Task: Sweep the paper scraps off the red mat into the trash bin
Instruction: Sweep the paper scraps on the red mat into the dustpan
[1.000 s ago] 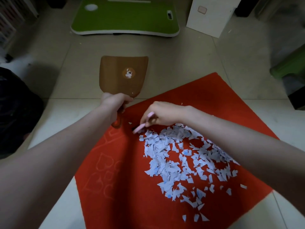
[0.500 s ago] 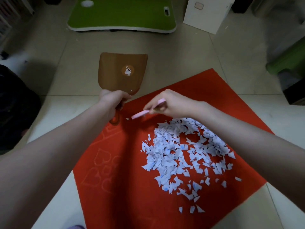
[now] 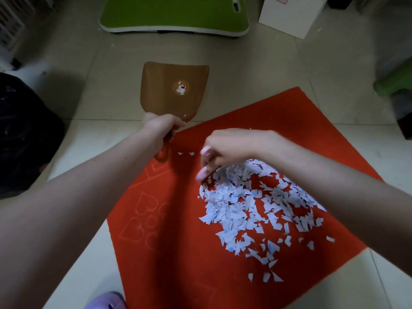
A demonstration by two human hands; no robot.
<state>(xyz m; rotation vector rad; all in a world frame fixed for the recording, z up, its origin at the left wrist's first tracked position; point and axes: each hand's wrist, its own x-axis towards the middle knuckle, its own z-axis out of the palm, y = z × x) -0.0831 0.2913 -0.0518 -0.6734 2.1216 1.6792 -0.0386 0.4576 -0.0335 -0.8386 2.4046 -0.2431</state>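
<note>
right fingers [image 3: 213, 144] grip pink tool [image 3: 204, 173] beside scraps [image 3: 240, 206]; left fingers [image 3: 172, 124] grip dustpan handle [image 3: 163, 151].

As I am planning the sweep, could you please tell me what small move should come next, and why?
Probably bring the dustpan in the left hand round toward the paper scraps: it is off the red mat, wide end pointing away, while the right hand holds the pink brush at the pile's edge.

The room is dim and slightly grainy, with soft, even light strongest at the middle of the frame. The edges fall darker, and the black bag [image 3: 22, 134] at the left loses all detail. Motion blur smears the right hand [image 3: 225, 148] and the brush [image 3: 204, 172]. Wide-angle distortion bends the floor tiles [image 3: 245, 70] toward the borders.
</note>
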